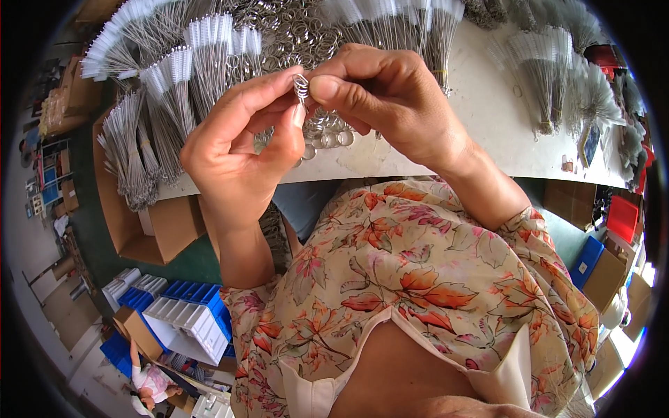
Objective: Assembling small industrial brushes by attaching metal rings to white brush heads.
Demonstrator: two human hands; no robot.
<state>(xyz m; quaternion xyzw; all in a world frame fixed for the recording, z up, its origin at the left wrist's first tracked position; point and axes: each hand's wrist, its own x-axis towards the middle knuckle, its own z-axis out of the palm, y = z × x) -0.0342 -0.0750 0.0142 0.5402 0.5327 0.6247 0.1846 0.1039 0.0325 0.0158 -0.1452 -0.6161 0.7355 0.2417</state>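
A small stack of shiny metal rings point(301, 88) is held upright above the table's near edge. My left hand point(240, 132) pinches it between thumb and index finger from the left. From the right, my right hand point(397, 97) has its thumb and index finger closed at the stack's side; what lies between those fingertips is mostly hidden. Beyond my hands spreads a heap of loose metal rings point(293, 35), and some more rings point(327, 139) lie below my fingers near the table edge.
Bundles of thin wire brushes with white bristles point(209, 63) crowd the table's left; others point(543, 76) lie to the right on the white tabletop point(481, 118). An open cardboard box point(157, 233) stands below left, near blue and white plastic bins point(185, 324). Another person point(153, 383) is at far lower left.
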